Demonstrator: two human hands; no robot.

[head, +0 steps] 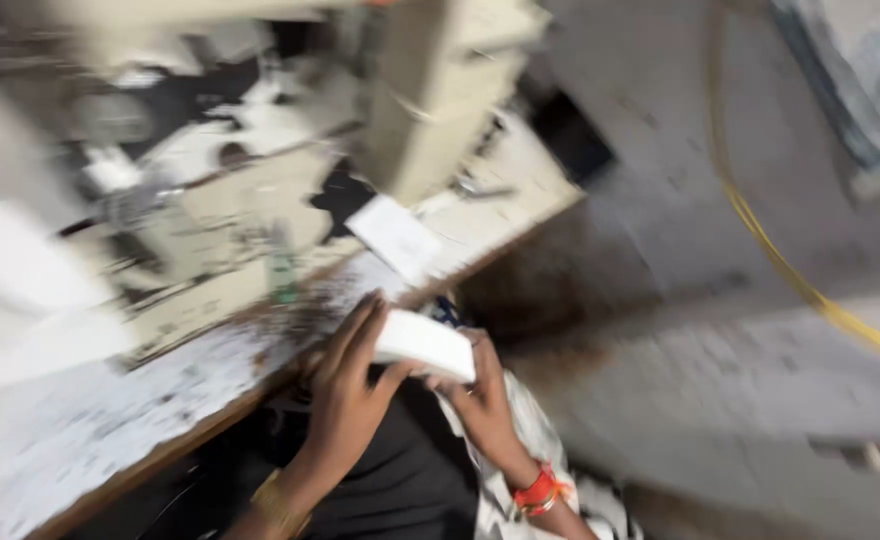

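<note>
The view is blurred by motion. My left hand [345, 385] and my right hand [480, 400] both hold a small stack of white cloth pieces [425, 345] just in front of the worn table edge [210, 420]. The left hand's fingers lie flat over the stack's left end. From below, the right hand grips the stack's right end. A gold bangle sits on my left wrist and a red-orange band on my right wrist. A cream sewing machine [440, 90] stands on the table beyond the stack.
A white piece of cloth [395, 238] lies on the table near the machine's base. White fabric [20, 270] is piled at the left. A yellow cord [790, 275] runs across the grey floor at the right. Patterned white cloth [520, 480] hangs by my lap.
</note>
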